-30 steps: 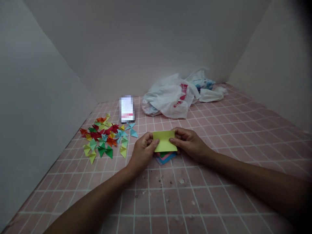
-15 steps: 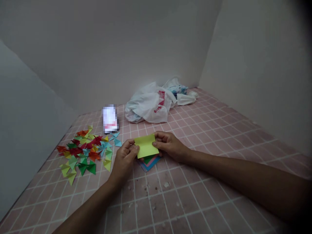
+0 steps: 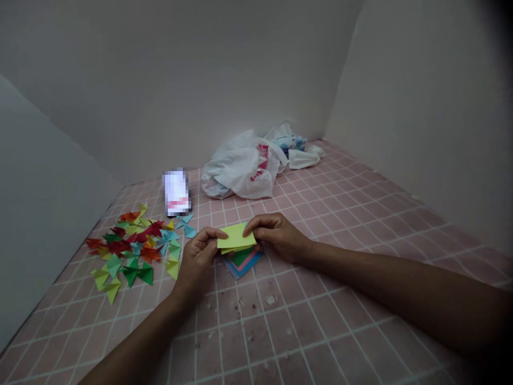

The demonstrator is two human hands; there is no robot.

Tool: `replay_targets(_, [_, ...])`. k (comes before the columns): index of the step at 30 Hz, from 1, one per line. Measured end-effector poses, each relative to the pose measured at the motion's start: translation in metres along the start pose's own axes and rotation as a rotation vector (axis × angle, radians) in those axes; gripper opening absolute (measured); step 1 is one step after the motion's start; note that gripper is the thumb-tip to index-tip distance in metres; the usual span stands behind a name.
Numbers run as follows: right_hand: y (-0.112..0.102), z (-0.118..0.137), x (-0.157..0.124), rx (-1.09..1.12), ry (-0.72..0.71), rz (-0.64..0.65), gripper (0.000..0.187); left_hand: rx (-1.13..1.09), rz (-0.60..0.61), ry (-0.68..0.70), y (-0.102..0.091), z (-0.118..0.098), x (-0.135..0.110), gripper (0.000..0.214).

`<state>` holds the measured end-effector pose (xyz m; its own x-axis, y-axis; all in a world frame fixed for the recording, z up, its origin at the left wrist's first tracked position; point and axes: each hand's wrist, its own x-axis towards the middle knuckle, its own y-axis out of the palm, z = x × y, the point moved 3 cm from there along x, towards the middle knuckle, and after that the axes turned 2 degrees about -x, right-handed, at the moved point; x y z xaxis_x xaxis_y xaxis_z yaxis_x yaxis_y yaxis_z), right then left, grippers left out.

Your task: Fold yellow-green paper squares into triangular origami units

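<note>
Both my hands hold a yellow-green paper square (image 3: pixel 236 237) just above the pink tiled surface. My left hand (image 3: pixel 199 258) pinches its left edge and my right hand (image 3: pixel 276 235) pinches its right edge, fingers closed on the paper. The sheet is bent over so a folded layer shows beneath its front edge. Directly under it lies a small stack of coloured paper squares (image 3: pixel 242 259), with green, pink and blue sheets showing. Left of my left hand spreads a pile of folded paper pieces (image 3: pixel 134 248) in red, green, yellow, orange and light blue.
A phone with a lit screen (image 3: pixel 176 192) lies behind the folded pieces. Crumpled white plastic bags (image 3: pixel 244 167) sit at the back near the corner. Grey walls close in on the left, back and right of the tiled surface (image 3: pixel 328 214).
The yellow-green sheet, upright and flat before, is now tipped down and folded over between my hands. The view has shifted so the scene sits further left.
</note>
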<state>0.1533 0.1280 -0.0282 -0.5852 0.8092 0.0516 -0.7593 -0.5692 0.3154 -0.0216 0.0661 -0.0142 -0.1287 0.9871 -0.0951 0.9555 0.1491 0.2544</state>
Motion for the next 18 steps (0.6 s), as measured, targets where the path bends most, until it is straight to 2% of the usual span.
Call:
replay_targets(7, [0.0013, 0.0007, -0.0010, 0.064, 0.031, 0.000, 0.014, 0.067, 0.010, 0.022, -0.0008, -0.0020, -0.0007, 0.006])
replay_targets(13, [0.0013, 0.0004, -0.0009, 0.093, 0.043, -0.001, 0.008, 0.034, 0.084, 0.024, -0.0017, 0.0013, 0.0009, 0.011])
replay_targets(18, [0.0019, -0.0027, 0.0004, 0.034, 0.047, -0.001, 0.027, 0.201, 0.046, 0.047, 0.0006, -0.0019, 0.0000, 0.021])
